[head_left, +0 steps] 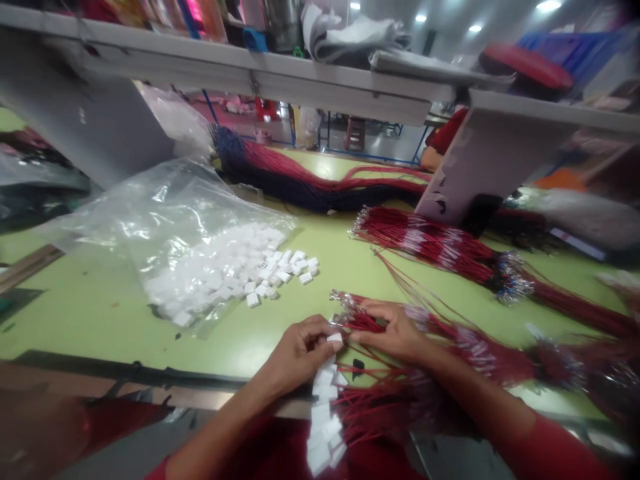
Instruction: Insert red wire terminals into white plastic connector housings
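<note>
Between the thumb and fingers of my left hand (305, 350) is a small white plastic connector housing (335, 338). My right hand (393, 330) is closed just to its right, thumb and fingers pinching a thin red wire (367, 348) beside the housing. Under that hand lies a bundle of red wires with bare metal terminals (345, 307) at the ends. Below my hands, a row of white housings fitted on red wires (325, 427) hangs over the table's near edge. Exactly how the wire tip meets the housing is hidden by my fingers.
A clear plastic bag (175, 207) spills loose white housings (270, 273) on the green table (250, 347). More bundled red wires (425, 243) lie to the right; long red and dark blue wires (320, 183) lie behind. A shelf (240, 67) spans above the table, with a panel (490, 153) supporting it.
</note>
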{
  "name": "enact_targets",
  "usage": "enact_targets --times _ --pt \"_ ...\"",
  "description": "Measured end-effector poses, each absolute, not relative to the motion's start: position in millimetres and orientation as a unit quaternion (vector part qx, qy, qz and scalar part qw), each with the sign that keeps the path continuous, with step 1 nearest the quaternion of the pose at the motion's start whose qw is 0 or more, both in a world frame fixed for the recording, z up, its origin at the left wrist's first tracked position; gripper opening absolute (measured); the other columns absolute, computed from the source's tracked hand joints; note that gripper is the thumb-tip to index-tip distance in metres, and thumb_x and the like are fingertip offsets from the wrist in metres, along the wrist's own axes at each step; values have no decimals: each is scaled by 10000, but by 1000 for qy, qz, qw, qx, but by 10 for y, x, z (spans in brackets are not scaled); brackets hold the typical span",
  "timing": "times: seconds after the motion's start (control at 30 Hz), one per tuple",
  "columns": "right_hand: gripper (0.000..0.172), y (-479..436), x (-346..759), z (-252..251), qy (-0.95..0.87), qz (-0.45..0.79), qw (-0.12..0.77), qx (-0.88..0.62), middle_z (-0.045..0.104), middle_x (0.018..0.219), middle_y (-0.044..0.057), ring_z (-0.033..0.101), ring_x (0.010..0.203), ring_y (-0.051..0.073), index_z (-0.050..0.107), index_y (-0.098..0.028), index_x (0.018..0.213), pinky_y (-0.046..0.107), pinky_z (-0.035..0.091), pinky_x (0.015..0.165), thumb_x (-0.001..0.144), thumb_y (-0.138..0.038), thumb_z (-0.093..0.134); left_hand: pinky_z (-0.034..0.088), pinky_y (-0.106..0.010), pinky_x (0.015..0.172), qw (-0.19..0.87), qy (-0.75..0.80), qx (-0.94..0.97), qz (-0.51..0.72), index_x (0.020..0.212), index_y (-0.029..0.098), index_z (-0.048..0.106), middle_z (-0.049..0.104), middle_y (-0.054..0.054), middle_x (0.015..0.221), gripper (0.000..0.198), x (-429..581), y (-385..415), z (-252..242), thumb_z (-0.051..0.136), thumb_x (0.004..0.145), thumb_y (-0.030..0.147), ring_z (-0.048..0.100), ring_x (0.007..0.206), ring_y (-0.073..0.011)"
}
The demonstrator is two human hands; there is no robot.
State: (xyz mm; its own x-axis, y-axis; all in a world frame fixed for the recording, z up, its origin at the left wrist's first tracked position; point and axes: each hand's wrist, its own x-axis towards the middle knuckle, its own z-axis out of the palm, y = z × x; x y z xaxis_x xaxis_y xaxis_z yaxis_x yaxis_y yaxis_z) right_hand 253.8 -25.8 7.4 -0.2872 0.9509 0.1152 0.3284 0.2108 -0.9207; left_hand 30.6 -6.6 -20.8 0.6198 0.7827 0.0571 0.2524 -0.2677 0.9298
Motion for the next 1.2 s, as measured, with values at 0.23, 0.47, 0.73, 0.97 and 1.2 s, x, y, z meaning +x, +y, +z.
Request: enact_targets --times 0.23,0.47,0.73,0.97,1.2 --pt "378 -222 2529 109 -589 516 363 -505 705 772 39 632 678 159 712 -139 913 273 508 641 859 -509 656 492 -372 691 269 480 781 295 1108 185 650 646 -108 1043 289 118 454 -151 505 929 358 600 785 -221" --pt "371 -233 2506 174 -598 543 330 -488 688 747 36 599 607 111 625 -149 891 239 488 599 932 -511 553 414 -349 647 127 477 851 177 926 167 616 619 -105 875 194 174 825 -210 424 900 184 577 763 -257" --pt "283 -221 2489 97 -567 539 340 -522 682 828 13 480 485 50 620 -156 998 182 386 452 897 -420 622 428 -345 670 212 436 861 155 936 156 654 627 -124 957 230 176 602 -145 433 875 164 599 797 -242" --pt "349 -185 2467 70 -533 571 351 -517 676 746 16 564 519 80 658 -140 1016 205 456 500 859 -451 660 422 -318 580 382 453 774 225 1056 172 586 631 -50 780 245 48 372 -24 505 892 336 541 634 -183" --pt "268 -104 2448 82 -569 566 314 -508 699 856 30 670 693 126 626 -150 1030 254 526 681 890 -378 644 398 -270 573 496 397 720 278 1210 179 614 545 10 726 406 56 185 2 582 862 386 491 621 -142"
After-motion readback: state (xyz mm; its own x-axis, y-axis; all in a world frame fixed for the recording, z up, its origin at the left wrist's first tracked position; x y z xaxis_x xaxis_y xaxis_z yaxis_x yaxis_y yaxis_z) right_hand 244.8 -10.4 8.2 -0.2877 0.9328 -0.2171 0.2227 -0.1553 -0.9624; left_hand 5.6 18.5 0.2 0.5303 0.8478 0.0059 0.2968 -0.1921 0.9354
